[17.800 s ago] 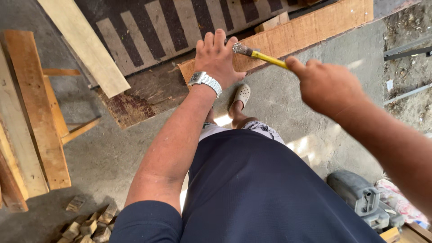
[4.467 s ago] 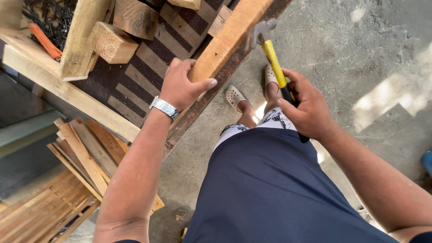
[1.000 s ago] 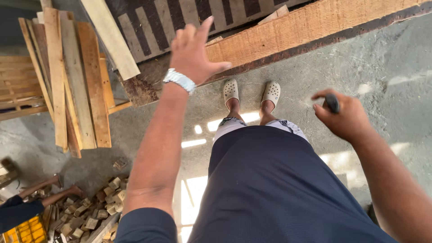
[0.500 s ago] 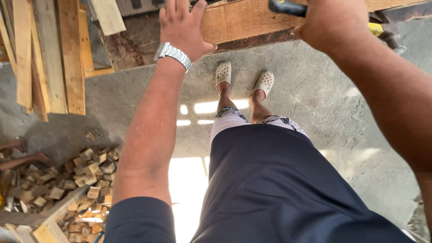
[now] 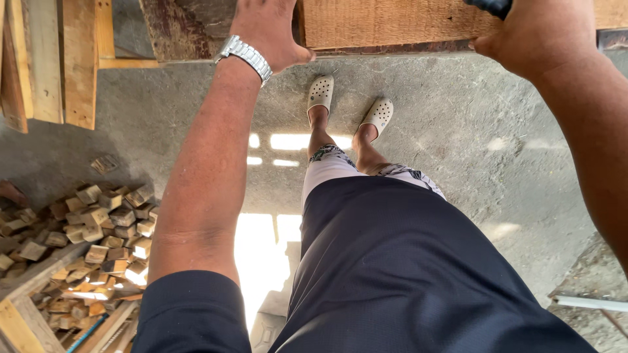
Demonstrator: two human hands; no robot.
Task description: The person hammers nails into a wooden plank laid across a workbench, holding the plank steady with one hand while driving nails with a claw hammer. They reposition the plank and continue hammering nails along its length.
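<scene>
A long pale wooden plank [image 5: 392,23] runs across the top of the head view, lying on a darker stained board [image 5: 176,29]. My left hand [image 5: 271,29], with a metal watch at the wrist, presses flat on the plank's left end. My right hand [image 5: 536,33] rests against the plank's near edge farther right and is closed around a dark handle [image 5: 490,5] that sticks out at the frame's top edge; the remainder of that tool is out of view. My feet in pale clogs [image 5: 350,104] stand on the concrete below the plank.
Upright planks [image 5: 59,59] lean at the top left. A heap of small wood offcuts [image 5: 85,235] lies at the left on the concrete floor [image 5: 458,150], beside a wooden frame [image 5: 26,307] at the bottom left. A rough ledge [image 5: 589,287] sits at the bottom right.
The view has tilted down, so the plank sits higher in the frame. My left hand stays on the plank. My right hand has come up from open air to the plank's edge.
</scene>
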